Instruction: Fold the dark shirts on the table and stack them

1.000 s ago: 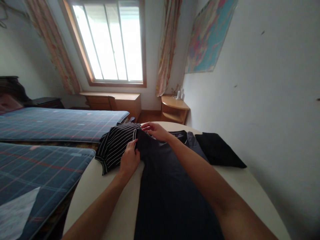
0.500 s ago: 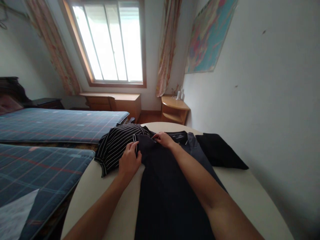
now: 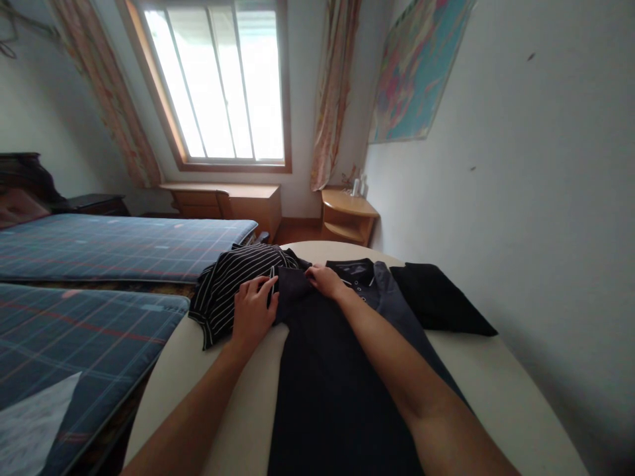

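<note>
A dark navy polo shirt (image 3: 337,383) with a buttoned placket lies spread out in front of me. My left hand (image 3: 253,307) is at the white-edged cuff of its left sleeve, fingers apart and fingertips touching the cuff. On the sleeve near the shoulder, my right hand (image 3: 325,281) pinches the fabric, its fingertips partly hidden. My right forearm crosses over the body of the shirt. A black garment with white stripes (image 3: 223,291) lies bunched beside my left hand, and a folded black cloth (image 3: 441,297) is at the right.
The clothes lie on a round cream table (image 3: 501,396). Blue plaid mattresses (image 3: 124,248) stand to the left, with a white paper (image 3: 40,423) on the nearer one. A wooden desk (image 3: 253,195) and a corner shelf (image 3: 350,205) are by the window. A wall runs along the right.
My left hand has shifted slightly left, its fingers more spread at the cuff. The sleeve lies flatter, and more of the placket shows. My right hand stays near the shoulder.
</note>
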A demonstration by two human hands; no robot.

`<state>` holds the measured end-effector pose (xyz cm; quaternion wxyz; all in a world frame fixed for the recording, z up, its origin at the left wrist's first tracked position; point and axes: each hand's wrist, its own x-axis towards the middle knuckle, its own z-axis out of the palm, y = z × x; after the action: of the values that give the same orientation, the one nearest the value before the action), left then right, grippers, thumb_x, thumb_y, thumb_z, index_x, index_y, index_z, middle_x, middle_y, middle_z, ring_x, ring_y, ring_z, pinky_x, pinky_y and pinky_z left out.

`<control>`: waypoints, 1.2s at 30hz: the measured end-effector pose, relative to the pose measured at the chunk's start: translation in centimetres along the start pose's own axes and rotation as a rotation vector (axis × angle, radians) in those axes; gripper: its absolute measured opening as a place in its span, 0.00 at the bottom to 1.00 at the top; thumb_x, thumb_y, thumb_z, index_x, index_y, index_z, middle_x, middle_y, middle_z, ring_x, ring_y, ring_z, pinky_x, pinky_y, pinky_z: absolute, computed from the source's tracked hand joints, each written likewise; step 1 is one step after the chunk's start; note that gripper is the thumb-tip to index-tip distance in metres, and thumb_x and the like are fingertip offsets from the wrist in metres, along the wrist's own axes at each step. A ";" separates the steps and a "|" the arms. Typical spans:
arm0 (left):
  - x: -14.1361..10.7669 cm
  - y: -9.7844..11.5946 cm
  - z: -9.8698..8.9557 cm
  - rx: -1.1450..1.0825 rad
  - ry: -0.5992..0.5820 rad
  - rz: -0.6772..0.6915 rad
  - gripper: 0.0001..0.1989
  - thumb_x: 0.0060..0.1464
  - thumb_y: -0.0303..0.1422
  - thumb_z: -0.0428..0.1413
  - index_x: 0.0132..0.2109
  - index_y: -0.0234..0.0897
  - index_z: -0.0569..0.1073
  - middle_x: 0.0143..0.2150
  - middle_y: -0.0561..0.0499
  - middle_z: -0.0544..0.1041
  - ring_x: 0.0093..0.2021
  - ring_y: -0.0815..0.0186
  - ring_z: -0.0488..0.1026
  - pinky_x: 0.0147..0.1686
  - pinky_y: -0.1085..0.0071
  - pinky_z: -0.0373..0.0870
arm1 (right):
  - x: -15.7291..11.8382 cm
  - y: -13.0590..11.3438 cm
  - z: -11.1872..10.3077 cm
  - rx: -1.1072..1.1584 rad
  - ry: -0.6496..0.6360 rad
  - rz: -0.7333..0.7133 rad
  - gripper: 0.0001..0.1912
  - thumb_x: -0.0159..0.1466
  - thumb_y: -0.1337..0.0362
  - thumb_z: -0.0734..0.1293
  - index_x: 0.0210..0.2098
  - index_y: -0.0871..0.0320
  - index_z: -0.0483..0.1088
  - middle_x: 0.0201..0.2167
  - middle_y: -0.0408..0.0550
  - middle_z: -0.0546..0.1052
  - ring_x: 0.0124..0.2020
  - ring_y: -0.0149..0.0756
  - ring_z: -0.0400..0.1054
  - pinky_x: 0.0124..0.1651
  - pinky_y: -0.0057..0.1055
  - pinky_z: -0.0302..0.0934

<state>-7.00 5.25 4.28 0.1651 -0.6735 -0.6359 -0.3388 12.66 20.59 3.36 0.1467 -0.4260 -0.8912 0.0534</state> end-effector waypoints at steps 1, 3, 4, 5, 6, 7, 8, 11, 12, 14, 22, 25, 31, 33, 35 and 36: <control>0.0 0.0 0.1 -0.005 -0.009 0.012 0.18 0.61 0.32 0.55 0.58 0.42 0.74 0.56 0.44 0.74 0.55 0.50 0.67 0.53 0.54 0.65 | 0.0 -0.1 0.1 -0.006 -0.002 0.007 0.10 0.67 0.66 0.65 0.46 0.56 0.75 0.49 0.52 0.76 0.48 0.39 0.72 0.52 0.30 0.60; 0.0 0.1 0.2 -0.011 -0.030 0.034 0.19 0.60 0.31 0.55 0.58 0.44 0.74 0.57 0.44 0.73 0.57 0.49 0.65 0.54 0.52 0.64 | 0.1 -0.3 0.3 -0.014 0.000 0.022 0.10 0.68 0.66 0.64 0.45 0.58 0.75 0.49 0.55 0.75 0.49 0.42 0.71 0.53 0.33 0.60; 0.0 0.1 0.2 -0.015 -0.037 0.040 0.20 0.60 0.31 0.55 0.59 0.44 0.74 0.58 0.44 0.73 0.57 0.49 0.65 0.54 0.52 0.63 | 0.1 -0.5 0.4 -0.016 0.003 0.032 0.10 0.69 0.66 0.63 0.44 0.59 0.75 0.49 0.57 0.75 0.49 0.44 0.70 0.53 0.34 0.60; 0.0 0.1 0.4 -0.018 -0.043 0.040 0.21 0.59 0.31 0.55 0.59 0.44 0.73 0.58 0.43 0.73 0.57 0.48 0.65 0.54 0.51 0.63 | 0.2 -0.6 0.6 -0.016 0.007 0.041 0.10 0.69 0.66 0.62 0.44 0.61 0.75 0.49 0.59 0.75 0.50 0.45 0.70 0.54 0.35 0.60; -0.1 0.2 0.5 -0.024 -0.046 0.035 0.21 0.59 0.31 0.55 0.59 0.44 0.73 0.57 0.43 0.73 0.57 0.48 0.64 0.54 0.51 0.63 | 0.2 -0.7 0.7 -0.013 0.011 0.050 0.11 0.69 0.67 0.61 0.44 0.62 0.74 0.49 0.60 0.74 0.50 0.46 0.69 0.54 0.36 0.60; -0.1 0.2 0.6 -0.031 -0.048 0.026 0.21 0.59 0.31 0.55 0.59 0.43 0.74 0.57 0.43 0.74 0.57 0.48 0.64 0.54 0.50 0.63 | 0.3 -0.8 0.9 -0.006 0.016 0.058 0.10 0.69 0.68 0.61 0.44 0.63 0.74 0.49 0.61 0.74 0.51 0.47 0.68 0.55 0.37 0.60; -0.1 0.2 0.7 -0.045 -0.050 0.015 0.21 0.59 0.31 0.55 0.59 0.42 0.74 0.56 0.43 0.74 0.57 0.47 0.65 0.54 0.50 0.63 | 0.3 -0.8 1.0 0.005 0.022 0.065 0.10 0.69 0.69 0.61 0.44 0.64 0.73 0.49 0.62 0.74 0.51 0.46 0.68 0.55 0.37 0.59; 0.1 0.1 0.9 -0.134 -0.040 -0.018 0.19 0.60 0.32 0.54 0.57 0.39 0.76 0.54 0.43 0.76 0.56 0.48 0.66 0.54 0.51 0.64 | 0.5 -0.4 1.3 0.059 0.051 0.096 0.09 0.69 0.70 0.60 0.45 0.64 0.71 0.47 0.59 0.74 0.51 0.42 0.67 0.57 0.34 0.58; 0.2 0.1 0.8 -0.184 -0.021 -0.030 0.18 0.60 0.32 0.53 0.55 0.39 0.77 0.53 0.44 0.77 0.55 0.49 0.67 0.54 0.52 0.65 | 0.5 -0.2 1.4 0.082 0.066 0.112 0.09 0.69 0.71 0.59 0.45 0.63 0.70 0.47 0.58 0.74 0.50 0.40 0.67 0.56 0.33 0.58; 0.5 0.0 0.5 -0.310 0.055 -0.071 0.15 0.60 0.34 0.53 0.51 0.38 0.79 0.49 0.44 0.79 0.52 0.53 0.70 0.54 0.54 0.66 | 0.7 0.3 1.3 0.131 0.101 0.155 0.09 0.70 0.70 0.57 0.46 0.63 0.67 0.47 0.58 0.74 0.48 0.39 0.68 0.53 0.31 0.59; 1.1 0.1 -0.7 -0.584 0.234 -0.410 0.10 0.50 0.40 0.60 0.33 0.38 0.74 0.36 0.48 0.78 0.43 0.57 0.76 0.49 0.61 0.70 | 1.3 0.9 0.7 0.293 0.216 0.228 0.11 0.73 0.65 0.53 0.49 0.61 0.63 0.44 0.57 0.77 0.44 0.40 0.72 0.48 0.33 0.62; 1.1 -0.1 -0.5 -0.590 0.241 -0.419 0.07 0.48 0.36 0.59 0.33 0.39 0.71 0.35 0.50 0.76 0.42 0.58 0.75 0.47 0.62 0.70 | 1.5 0.6 0.8 0.336 0.212 0.182 0.11 0.72 0.65 0.57 0.50 0.60 0.65 0.46 0.54 0.77 0.45 0.38 0.72 0.50 0.32 0.62; 1.2 -0.4 -0.3 -0.630 0.223 -0.465 0.10 0.46 0.27 0.56 0.38 0.38 0.69 0.31 0.55 0.70 0.32 0.66 0.72 0.38 0.67 0.73 | 1.9 0.5 1.5 0.356 0.151 0.108 0.18 0.69 0.67 0.62 0.57 0.58 0.68 0.57 0.54 0.72 0.57 0.37 0.66 0.59 0.33 0.58; 1.1 -0.4 -0.2 -0.675 0.235 -0.489 0.11 0.47 0.27 0.56 0.40 0.38 0.68 0.34 0.54 0.71 0.35 0.65 0.73 0.39 0.67 0.74 | 2.1 0.3 1.5 0.328 0.123 0.102 0.20 0.68 0.66 0.63 0.59 0.58 0.67 0.58 0.54 0.71 0.58 0.37 0.65 0.61 0.33 0.57; 1.1 -0.4 0.0 -0.713 0.246 -0.506 0.12 0.48 0.27 0.57 0.41 0.39 0.68 0.38 0.51 0.72 0.38 0.64 0.75 0.40 0.67 0.76 | 2.3 -0.2 1.2 0.280 0.099 0.110 0.22 0.68 0.67 0.63 0.61 0.56 0.66 0.57 0.53 0.71 0.56 0.37 0.66 0.60 0.32 0.57; 1.1 -0.3 0.0 -0.727 0.248 -0.510 0.12 0.48 0.28 0.58 0.42 0.39 0.67 0.40 0.51 0.73 0.39 0.64 0.75 0.40 0.67 0.76 | 2.3 -0.5 1.0 0.257 0.095 0.123 0.21 0.67 0.67 0.64 0.60 0.55 0.67 0.56 0.52 0.71 0.54 0.36 0.68 0.59 0.31 0.58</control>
<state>-7.35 6.12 4.93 -0.0956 -0.4642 -0.5964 -0.6478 10.58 22.13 2.99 0.2387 -0.4596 -0.8412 0.1557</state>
